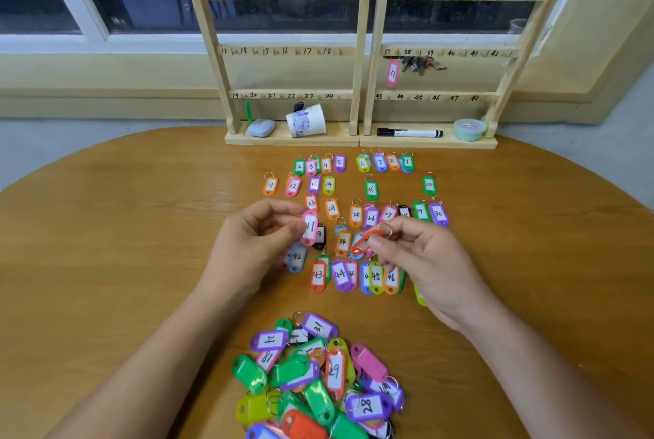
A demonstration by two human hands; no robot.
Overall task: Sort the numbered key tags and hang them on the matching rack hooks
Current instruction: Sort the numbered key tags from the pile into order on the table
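Note:
My left hand pinches a pink key tag marked 11, held upright above the table. My right hand grips an orange-red key tag edge-on by its ring end; its number is hidden. Sorted tags lie in numbered rows on the wooden table between my hands and the rack. A loose pile of mixed tags sits near the front edge. The wooden rack stands at the back with numbered hooks. A pink tag marked 37 hangs on it.
A bunch of keys hangs near hooks 38 and 39. On the rack's base lie a tipped paper cup, a grey-blue case, a black-and-white marker and a round green tub. A window is behind.

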